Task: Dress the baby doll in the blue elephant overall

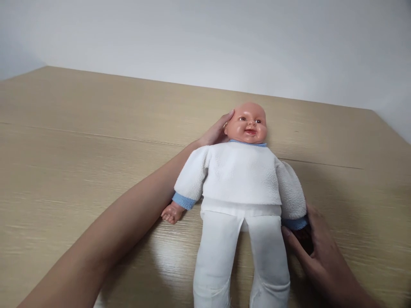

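Note:
A baby doll (242,175) lies face up, its bald head towards the far side. It wears a white fleece top with blue collar and cuffs, and white trousers. My left hand (215,131) cradles the doll's head from the left, thumb along its side; the other fingers are hidden behind the head. Beside the doll's hip, my right hand (316,246) closes round the doll's hand and blue cuff (294,223) on the right. The thumb reaches the trouser side, and the fingers are on the outer side of the sleeve. The doll's feet are out of frame.
A light wood-grain table (80,171) lies under the doll, with a thin seam running across it. Beyond its far edge rises a plain pale wall (205,42). My left forearm stretches alongside the doll's arm on the left.

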`<state>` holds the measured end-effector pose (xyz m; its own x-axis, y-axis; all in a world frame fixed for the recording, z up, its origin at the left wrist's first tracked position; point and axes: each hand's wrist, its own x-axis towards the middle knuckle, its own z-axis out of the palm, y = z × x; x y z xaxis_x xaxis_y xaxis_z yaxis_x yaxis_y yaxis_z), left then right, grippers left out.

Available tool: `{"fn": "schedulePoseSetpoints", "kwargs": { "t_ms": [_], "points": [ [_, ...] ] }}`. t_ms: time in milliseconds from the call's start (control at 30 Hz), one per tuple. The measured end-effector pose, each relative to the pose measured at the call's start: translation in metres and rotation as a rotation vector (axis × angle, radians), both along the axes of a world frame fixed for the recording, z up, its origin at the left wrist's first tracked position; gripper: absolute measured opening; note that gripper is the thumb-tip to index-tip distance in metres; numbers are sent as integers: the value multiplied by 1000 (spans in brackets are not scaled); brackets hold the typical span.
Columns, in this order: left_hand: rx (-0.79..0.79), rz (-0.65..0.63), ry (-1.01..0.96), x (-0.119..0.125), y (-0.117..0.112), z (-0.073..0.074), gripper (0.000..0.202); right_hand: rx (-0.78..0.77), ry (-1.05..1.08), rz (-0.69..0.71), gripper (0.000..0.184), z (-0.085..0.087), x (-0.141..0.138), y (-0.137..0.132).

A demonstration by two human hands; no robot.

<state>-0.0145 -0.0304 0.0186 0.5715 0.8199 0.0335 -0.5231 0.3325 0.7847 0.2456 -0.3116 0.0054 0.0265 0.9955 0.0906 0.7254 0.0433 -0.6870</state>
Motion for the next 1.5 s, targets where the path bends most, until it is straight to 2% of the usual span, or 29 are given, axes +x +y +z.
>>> {"fn": "schedulePoseSetpoints", "kwargs": {
  "t_ms": [333, 567, 800, 900, 1133, 1500],
  "points": [
    [0, 30, 19, -4, 6, 0, 74, 20, -6, 12, 52, 1, 2, 1],
    [3, 63, 19, -5, 0, 4, 65, 26, -24, 13, 52, 3, 0, 2],
    [18, 116, 20, -6, 1, 0, 49, 35, -49, 14, 51, 4, -1, 2],
    [10, 150, 31, -6, 4, -1, 49, 32, -48, 14, 50, 3, -1, 2],
    [-19, 168, 40, -8, 9, -3, 54, -29, 79, -30, 64, 1, 0, -1],
    [-16, 158, 24, -7, 5, -1, 50, -27, 75, -27, 61, 1, -1, 0]
  ]
}}
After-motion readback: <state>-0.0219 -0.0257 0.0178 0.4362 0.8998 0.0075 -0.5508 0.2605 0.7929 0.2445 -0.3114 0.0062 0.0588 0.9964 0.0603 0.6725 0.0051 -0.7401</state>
